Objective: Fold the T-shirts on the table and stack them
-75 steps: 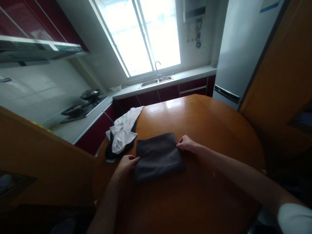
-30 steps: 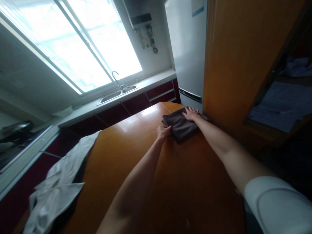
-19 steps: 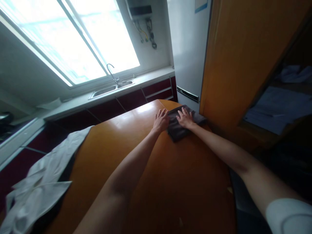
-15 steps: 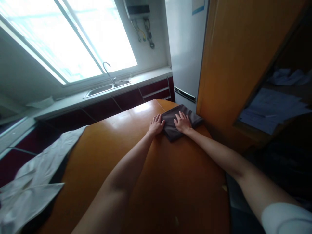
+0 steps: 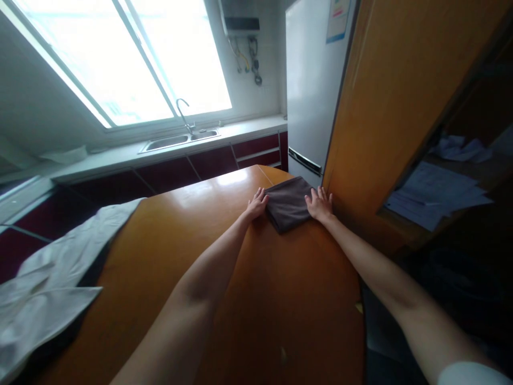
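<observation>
A dark brown-grey folded cloth (image 5: 287, 203) lies flat near the far right end of the wooden table (image 5: 192, 240). My left hand (image 5: 257, 204) rests at the cloth's left edge, its fingers spread and pointing away from me. At the cloth's right edge lies my right hand (image 5: 319, 204), also with fingers apart, touching the edge. Neither hand is closed round anything.
White and dark garments (image 5: 76, 251) hang over the table's left edge. Behind the table are a counter with a sink (image 5: 172, 141) and a fridge (image 5: 315, 85). An orange wooden panel (image 5: 372, 123) stands at the right, with papers (image 5: 436, 192) on a shelf beside it.
My right hand has moved right, from the top of the cloth to its right edge. The cloth's right part now looks folded in or shorter. My left hand has hardly moved.
</observation>
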